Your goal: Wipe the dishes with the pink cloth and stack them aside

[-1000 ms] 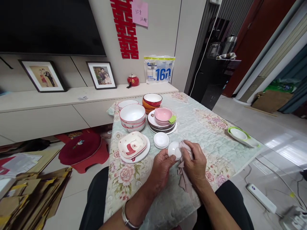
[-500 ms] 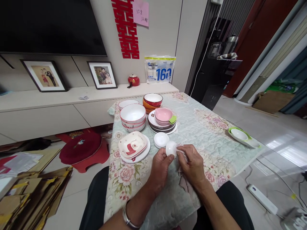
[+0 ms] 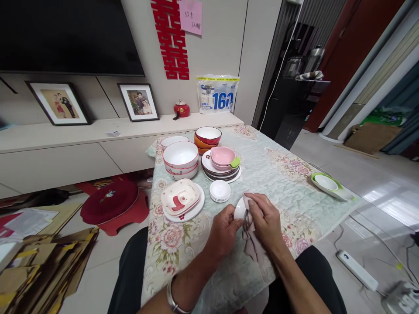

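My left hand (image 3: 225, 229) grips a small white dish (image 3: 240, 209) by its edge, tilted above the near part of the table. A greyish-pink cloth (image 3: 253, 246) is bunched in my right hand (image 3: 266, 218), pressed against the dish's right side and hanging down below. Just beyond my hands sits a short stack of small white dishes (image 3: 220, 190). To their left, cream patterned square bowls (image 3: 180, 197) rest on a white plate (image 3: 198, 207). Behind the small dishes stands a stack of plates (image 3: 209, 163) topped by pink bowls (image 3: 223, 156).
White red-rimmed bowls (image 3: 180, 156) and red and orange bowls (image 3: 208, 136) stand toward the back. A green-and-white dish (image 3: 330, 185) lies by the right edge of the flowered tablecloth (image 3: 255, 157). A red stool (image 3: 111, 203) and flattened cardboard (image 3: 49, 261) are at left on the floor.
The small dish has turned from showing its underside to standing steeply tilted, and moved slightly right. My right hand has brought the cloth over its rim.
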The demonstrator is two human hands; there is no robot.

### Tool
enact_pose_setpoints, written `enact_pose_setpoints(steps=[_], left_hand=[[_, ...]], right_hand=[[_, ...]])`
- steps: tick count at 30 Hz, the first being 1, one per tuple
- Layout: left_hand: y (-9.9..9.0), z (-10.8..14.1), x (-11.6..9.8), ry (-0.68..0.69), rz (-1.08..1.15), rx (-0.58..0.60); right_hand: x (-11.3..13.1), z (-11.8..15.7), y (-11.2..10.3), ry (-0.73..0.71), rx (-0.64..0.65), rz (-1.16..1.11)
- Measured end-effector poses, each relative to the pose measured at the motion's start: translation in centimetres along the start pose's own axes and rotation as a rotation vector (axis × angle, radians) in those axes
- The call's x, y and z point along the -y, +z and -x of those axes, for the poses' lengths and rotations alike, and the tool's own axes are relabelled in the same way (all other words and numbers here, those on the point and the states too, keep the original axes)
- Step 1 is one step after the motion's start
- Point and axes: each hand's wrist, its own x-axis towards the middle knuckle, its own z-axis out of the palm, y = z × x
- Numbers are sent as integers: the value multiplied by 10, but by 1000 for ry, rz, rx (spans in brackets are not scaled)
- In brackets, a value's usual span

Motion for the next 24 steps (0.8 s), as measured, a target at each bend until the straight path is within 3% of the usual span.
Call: enact_pose_setpoints(steps=[5,8,10,13,16,19,24], left_hand=[[2,0,-6,-18,132,-7],[3,0,-8,-64,211,-18],[3,1,-9,-105,226,6],[0,1,-9,-149,240,40],[-4,0,-6,-129,172,51],[-6,-2,-4,-94,62,50],[-5,-3,-5,-7,42,-5]], right_hand=[[0,-5,-1,610,39,-592],[3,-6,0,730,43,-838],[2,-6,-2,731,45,-839],[-1,-6,-10,613,130,-623],[-5,-5,-15,358,209,-303],[-4,-2,-12,68,199,-62],[4,5,0,-274,238,114]])
